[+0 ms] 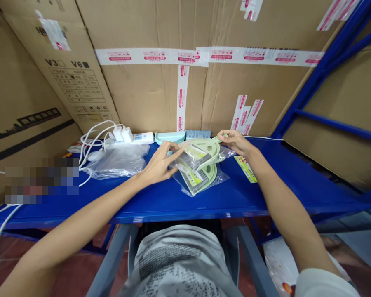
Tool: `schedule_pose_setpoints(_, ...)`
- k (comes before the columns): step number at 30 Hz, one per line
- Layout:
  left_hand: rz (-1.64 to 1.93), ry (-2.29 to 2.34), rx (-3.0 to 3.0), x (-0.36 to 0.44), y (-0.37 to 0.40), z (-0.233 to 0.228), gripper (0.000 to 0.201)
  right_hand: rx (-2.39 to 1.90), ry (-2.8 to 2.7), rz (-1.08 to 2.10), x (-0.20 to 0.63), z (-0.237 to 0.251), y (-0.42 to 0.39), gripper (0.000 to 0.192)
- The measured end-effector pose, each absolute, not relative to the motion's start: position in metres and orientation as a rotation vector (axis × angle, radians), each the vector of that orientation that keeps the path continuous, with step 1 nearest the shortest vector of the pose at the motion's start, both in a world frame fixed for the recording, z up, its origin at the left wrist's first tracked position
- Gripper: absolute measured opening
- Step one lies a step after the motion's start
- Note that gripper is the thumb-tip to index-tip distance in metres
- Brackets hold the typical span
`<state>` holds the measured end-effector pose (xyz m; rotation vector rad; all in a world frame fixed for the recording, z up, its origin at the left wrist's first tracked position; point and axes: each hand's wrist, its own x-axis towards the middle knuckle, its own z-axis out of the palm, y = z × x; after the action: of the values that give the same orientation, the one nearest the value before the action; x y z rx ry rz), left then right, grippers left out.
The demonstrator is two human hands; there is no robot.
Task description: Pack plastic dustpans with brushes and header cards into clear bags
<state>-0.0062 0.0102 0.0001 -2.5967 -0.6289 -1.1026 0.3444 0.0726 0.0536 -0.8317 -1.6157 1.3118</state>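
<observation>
A light green dustpan (200,145) with a dark-bristled brush and a yellow-green label is inside a clear plastic bag. My right hand (235,141) is closed on its handle at the upper right. At its left end, my left hand (163,163) pinches the bag's edge between thumb and fingers. Partly covered below it, a second bagged green dustpan (209,173) lies on the table. Just beyond the hands are a light blue dustpan (170,137) and a blue-bristled brush (198,134). A yellow-green label card (246,169) lies under my right forearm.
A stack of clear plastic bags (120,161) lies on the blue table (154,200), left of my hands. Behind it, white chargers (122,133) and cables plug into a power strip (143,137). Cardboard (148,90) walls the back; a blue metal frame (324,72) rises at right.
</observation>
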Motion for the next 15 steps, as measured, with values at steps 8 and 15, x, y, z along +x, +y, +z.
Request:
schedule_pose_setpoints(8,-1.181,-0.700,-2.588,-0.005,0.010,-0.001,0.043,-0.797,-1.586,1.293,0.341,0.053,0.075,0.040)
schedule_pose_setpoints(15,-1.345,-0.568,-2.468,-0.004,0.003,0.006,0.018,-0.807,-1.508,1.347,0.350,0.054,0.078,0.034)
